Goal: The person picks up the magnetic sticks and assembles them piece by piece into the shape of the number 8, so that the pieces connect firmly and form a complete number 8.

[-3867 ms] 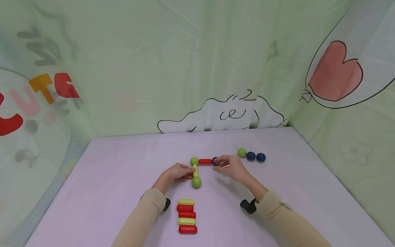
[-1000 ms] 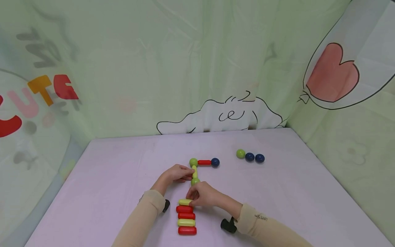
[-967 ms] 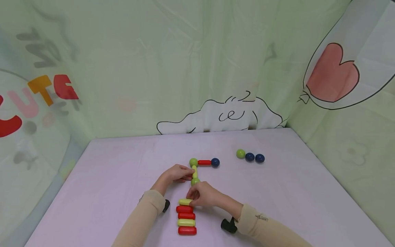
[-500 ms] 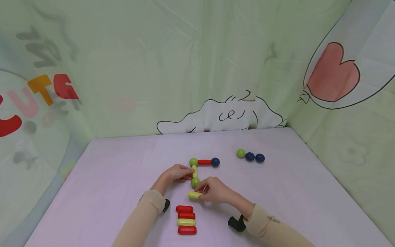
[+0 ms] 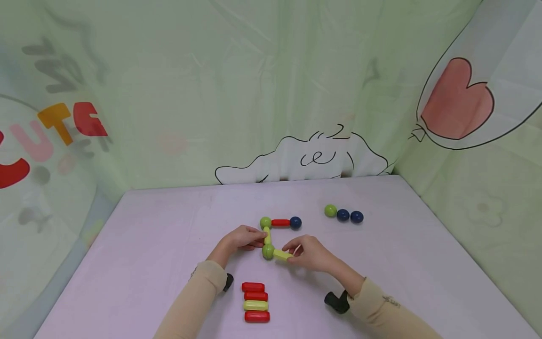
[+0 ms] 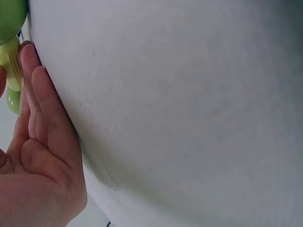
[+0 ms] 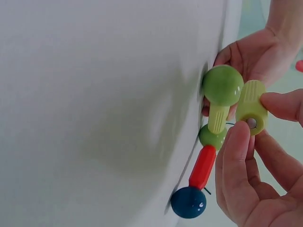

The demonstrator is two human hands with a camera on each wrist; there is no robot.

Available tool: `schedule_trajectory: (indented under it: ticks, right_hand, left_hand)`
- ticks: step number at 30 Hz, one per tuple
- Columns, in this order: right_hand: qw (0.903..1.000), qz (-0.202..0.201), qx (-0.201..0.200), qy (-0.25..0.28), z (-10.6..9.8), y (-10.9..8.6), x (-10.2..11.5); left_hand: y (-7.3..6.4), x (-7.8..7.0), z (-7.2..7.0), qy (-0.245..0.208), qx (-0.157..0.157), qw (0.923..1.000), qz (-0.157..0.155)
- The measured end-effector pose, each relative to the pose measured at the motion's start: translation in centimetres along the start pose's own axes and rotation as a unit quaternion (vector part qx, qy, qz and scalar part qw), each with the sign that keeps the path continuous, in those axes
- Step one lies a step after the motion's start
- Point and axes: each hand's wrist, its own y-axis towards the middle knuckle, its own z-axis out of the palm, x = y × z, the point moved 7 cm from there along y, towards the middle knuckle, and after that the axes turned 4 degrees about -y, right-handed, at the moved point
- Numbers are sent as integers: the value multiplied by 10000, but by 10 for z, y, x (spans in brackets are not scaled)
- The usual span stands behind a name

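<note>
The chain [image 5: 265, 222] has two rods [image 5: 280, 222] already joined, the left grip [image 5: 243, 237] pinching it, the right grip [image 5: 311, 254] pinching a yellow rod [image 5: 282, 255], while four rods [image 5: 256, 305] and three balls [image 5: 343, 215] lie loose.

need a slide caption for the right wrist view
Right grip pinching a yellow rod by a green ball, left grip behind.

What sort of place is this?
Probably a curtained-off play space, though I can't tell where: cartoon-printed curtains hang behind and beside a pale tabletop, where colourful balls and rods lie.
</note>
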Motion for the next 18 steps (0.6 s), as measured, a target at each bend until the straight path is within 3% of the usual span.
schedule_trajectory:
  ticks: [11, 18]
  right_hand:
    - [9983, 379, -442, -44, -16, 2, -24]
    - [9946, 862, -578, 19, -22, 3, -39]
  left_hand:
    - [3, 2, -1, 8, 40, 10000, 28]
    - [2, 1, 0, 16, 37, 10000, 30]
